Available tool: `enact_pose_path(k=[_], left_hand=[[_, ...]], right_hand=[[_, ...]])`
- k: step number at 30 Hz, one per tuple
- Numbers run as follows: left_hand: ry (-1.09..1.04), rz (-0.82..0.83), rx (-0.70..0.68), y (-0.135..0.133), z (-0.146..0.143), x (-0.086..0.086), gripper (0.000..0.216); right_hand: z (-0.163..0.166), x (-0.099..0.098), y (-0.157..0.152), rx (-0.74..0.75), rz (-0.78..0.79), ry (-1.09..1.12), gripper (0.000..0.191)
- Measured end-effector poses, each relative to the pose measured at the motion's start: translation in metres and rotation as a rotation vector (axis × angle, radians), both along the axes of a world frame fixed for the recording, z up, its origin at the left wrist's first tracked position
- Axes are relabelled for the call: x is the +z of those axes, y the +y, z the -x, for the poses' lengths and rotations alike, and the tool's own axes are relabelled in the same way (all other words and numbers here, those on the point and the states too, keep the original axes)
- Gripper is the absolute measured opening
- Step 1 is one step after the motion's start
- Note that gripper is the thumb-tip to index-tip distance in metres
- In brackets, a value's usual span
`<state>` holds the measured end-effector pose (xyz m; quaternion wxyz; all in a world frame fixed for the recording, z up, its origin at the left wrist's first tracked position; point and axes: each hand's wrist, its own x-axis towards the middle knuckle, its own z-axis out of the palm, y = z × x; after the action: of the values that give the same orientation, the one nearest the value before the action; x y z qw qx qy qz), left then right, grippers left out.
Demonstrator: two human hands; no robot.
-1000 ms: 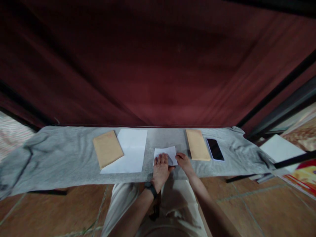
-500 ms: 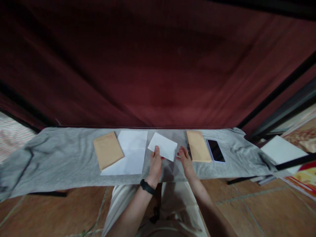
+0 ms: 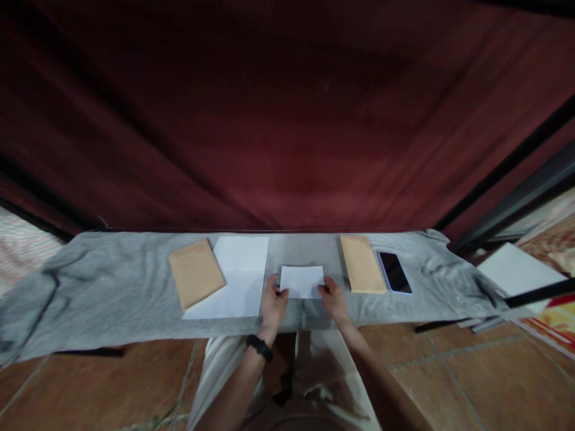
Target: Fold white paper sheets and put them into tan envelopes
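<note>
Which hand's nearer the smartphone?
Right. The right hand is left of the smartphone, a brown envelope between them; the left hand is farther left, at the left edge of the small white paper.

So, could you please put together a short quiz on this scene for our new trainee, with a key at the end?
1. Multiple choice: what lies partly under the left-hand brown envelope?
A) a wristband
B) the large white sheet
C) the phone

2. True or false: the phone lies to the right of the right-hand brown envelope.

3. Short answer: which thing lies between the left hand and the right hand, with both thumbs at its near corners?

Key: 1. B. 2. True. 3. The small white paper.
</note>
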<state>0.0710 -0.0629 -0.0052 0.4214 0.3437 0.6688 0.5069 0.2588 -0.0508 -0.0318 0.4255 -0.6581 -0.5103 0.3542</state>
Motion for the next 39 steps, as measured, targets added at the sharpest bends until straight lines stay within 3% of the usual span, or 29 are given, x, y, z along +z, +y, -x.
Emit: enact_pose_path(k=[3, 5, 8, 11, 17, 20, 24, 28, 32, 39], left_hand=[[0.415, 0.049, -0.141, -0.002, 0.004, 0.003, 0.058], [0.569, 0.111, -0.224, -0.004, 0.003, 0.006, 0.058], [0.662, 0.178, -0.298, -0.006, 0.001, 0.01, 0.058], [0.691, 0.188, -0.344, -0.003, 0.003, 0.013, 0.058], [0.762, 0.229, -0.41, 0.007, 0.012, 0.018, 0.059], [0.919, 0.201, -0.418, 0.003, 0.012, 0.018, 0.055], [1.183, -0.086, -0.345, -0.003, -0.003, 0.01, 0.047], [1.167, -0.323, -0.516, 0.002, -0.028, -0.007, 0.05], [1.149, -0.263, -0.563, 0.009, -0.04, -0.021, 0.059], [1.203, -0.197, -0.554, 0.011, -0.027, -0.024, 0.058]], right_hand=[[0.003, 0.0, -0.004, -0.034, -0.117, -0.193, 0.038], [0.008, 0.0, -0.008, -0.008, -0.25, -0.377, 0.041], [0.018, -0.004, -0.013, 0.132, -0.408, -0.568, 0.044], [0.028, -0.008, -0.013, 0.269, -0.457, -0.661, 0.046], [0.037, -0.009, -0.006, 0.329, -0.432, -0.787, 0.044], [0.038, -0.01, -0.004, 0.324, -0.403, -0.857, 0.044], [0.042, -0.013, -0.006, 0.309, -0.382, -0.932, 0.047], [0.044, -0.016, -0.01, 0.335, -0.365, -1.026, 0.054], [0.043, -0.017, -0.011, 0.353, -0.363, -1.076, 0.058], [0.043, -0.014, -0.011, 0.321, -0.35, -1.061, 0.055]])
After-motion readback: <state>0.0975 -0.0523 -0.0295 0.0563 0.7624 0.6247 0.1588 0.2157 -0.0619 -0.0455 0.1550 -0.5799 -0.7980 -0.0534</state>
